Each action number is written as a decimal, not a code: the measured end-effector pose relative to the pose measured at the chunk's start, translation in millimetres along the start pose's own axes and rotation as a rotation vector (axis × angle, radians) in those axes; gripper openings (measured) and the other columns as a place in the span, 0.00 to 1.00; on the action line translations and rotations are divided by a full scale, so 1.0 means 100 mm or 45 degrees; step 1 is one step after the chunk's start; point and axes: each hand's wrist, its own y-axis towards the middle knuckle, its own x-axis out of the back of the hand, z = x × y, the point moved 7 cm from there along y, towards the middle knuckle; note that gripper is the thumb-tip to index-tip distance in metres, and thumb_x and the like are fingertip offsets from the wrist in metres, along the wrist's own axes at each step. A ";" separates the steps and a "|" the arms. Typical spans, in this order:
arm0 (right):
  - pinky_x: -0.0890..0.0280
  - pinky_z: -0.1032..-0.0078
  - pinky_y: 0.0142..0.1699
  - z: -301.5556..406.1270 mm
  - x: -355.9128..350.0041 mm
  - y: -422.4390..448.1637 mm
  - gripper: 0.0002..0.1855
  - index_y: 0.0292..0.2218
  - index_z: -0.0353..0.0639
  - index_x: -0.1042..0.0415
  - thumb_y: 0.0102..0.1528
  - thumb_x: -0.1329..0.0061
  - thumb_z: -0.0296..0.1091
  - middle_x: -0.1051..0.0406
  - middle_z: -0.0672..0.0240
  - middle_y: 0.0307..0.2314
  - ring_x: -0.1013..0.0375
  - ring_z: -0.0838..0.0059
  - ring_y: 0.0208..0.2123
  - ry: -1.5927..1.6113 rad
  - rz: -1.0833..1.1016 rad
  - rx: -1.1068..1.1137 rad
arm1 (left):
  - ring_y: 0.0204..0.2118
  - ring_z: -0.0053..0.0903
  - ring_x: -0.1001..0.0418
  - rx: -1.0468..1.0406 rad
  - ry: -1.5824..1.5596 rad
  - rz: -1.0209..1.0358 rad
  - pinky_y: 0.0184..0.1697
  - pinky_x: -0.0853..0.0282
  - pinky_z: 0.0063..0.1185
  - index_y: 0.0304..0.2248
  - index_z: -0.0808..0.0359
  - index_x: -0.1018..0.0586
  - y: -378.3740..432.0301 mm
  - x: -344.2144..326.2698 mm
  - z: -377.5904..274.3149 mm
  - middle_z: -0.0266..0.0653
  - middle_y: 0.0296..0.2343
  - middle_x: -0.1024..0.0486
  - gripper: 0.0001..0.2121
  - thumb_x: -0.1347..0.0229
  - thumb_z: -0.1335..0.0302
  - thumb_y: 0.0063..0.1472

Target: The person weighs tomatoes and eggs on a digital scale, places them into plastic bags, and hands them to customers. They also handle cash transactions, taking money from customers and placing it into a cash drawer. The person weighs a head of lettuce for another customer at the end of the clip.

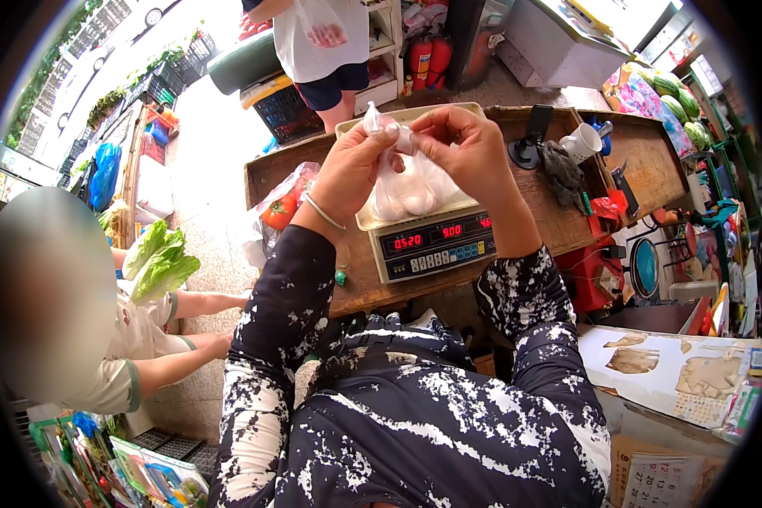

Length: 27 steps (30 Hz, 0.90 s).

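Note:
Both hands are at the gathered top of a thin plastic bag (409, 190). My left hand (355, 162), with a light bangle at the wrist, pinches the bag's neck, and its twisted end sticks up past the thumb. From the other side, my right hand (467, 146) grips the plastic between thumb and fingertips. Pale, rounded produce (416, 202) shows through the film; its kind is unclear. The bag is over the cream tray (473, 114) of a digital price scale (441, 247) with lit red digits. Whether it bears on the tray is hidden.
Left on the wooden counter (362, 257) lies a bag of tomatoes (279, 211). A phone stand (530, 143), dark cloth (562, 174) and white mug (581, 143) stand right. One person (320, 47) stands across the counter; another (133, 355) is at left beside leafy lettuce (159, 260).

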 end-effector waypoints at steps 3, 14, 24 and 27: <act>0.39 0.88 0.28 0.09 -0.06 -0.10 0.07 0.32 0.36 0.29 0.50 0.51 0.28 0.31 0.75 0.22 0.35 0.89 0.23 -0.031 0.025 0.038 | 0.27 0.16 0.32 -0.017 0.125 0.119 0.32 0.36 0.14 0.30 0.66 0.31 -0.03 0.03 -0.05 0.33 0.25 0.29 0.04 0.49 0.78 0.54; 0.41 0.89 0.31 -0.79 -0.26 0.02 0.19 0.28 0.35 0.28 0.55 0.58 0.45 0.32 0.75 0.22 0.38 0.90 0.24 0.351 0.191 -0.547 | 0.21 0.30 0.31 -1.091 2.117 -0.223 0.19 0.35 0.24 0.22 0.60 0.32 -0.32 -0.35 -0.38 0.33 0.25 0.35 0.08 0.47 0.82 0.41; 0.42 0.87 0.31 -1.22 0.09 0.11 0.07 0.29 0.40 0.27 0.49 0.51 0.33 0.30 0.74 0.22 0.35 0.88 0.25 0.443 -0.157 -0.721 | 0.24 0.29 0.34 -1.387 2.088 -0.248 0.29 0.38 0.22 0.19 0.62 0.32 -0.68 -0.33 -0.26 0.32 0.22 0.35 0.06 0.48 0.79 0.39; 0.41 0.83 0.37 -1.48 0.41 0.14 0.11 0.32 0.38 0.27 0.48 0.49 0.35 0.29 0.73 0.25 0.34 0.84 0.28 0.106 -0.106 -0.625 | 0.23 0.28 0.34 -1.136 2.035 -0.208 0.27 0.39 0.22 0.19 0.62 0.32 -0.87 -0.02 -0.03 0.33 0.22 0.34 0.06 0.48 0.79 0.39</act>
